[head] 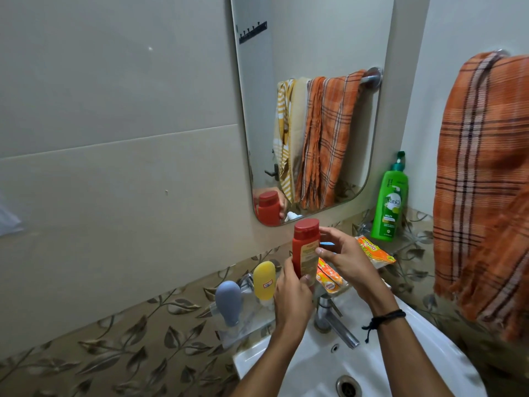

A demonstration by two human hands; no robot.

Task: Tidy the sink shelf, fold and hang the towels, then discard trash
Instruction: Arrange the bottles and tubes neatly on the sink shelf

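In the head view, the main danger is that the red bottle (305,247) slips and falls. It is held in the air above the tap (329,313), so it would drop on the tap or into the white sink (315,368) below the tap, and it could crack or spill there. A second danger, I think, is at the glass shelf (246,330) to the left of the tap. The yellow bottle (264,279) and the grey-blue bottle (229,300) stand there close together on their narrow caps, so a careless sleeve or the red bottle put down too near could tip them like skittles. To the right of the tap lie orange sachets (329,276) and an orange packet (375,250), and these could be swept into the sink when a hand passes over them. The red bottle stands upright between both hands. The left hand (292,293) grips its lower part with curled fingers, directly above the tap. The right hand (346,259) pinches its right side at the middle of its height with thumb and forefinger, the other fingers loosely spread. The orange checked towel (481,173) hangs far to the right of the tap, not folded yet.
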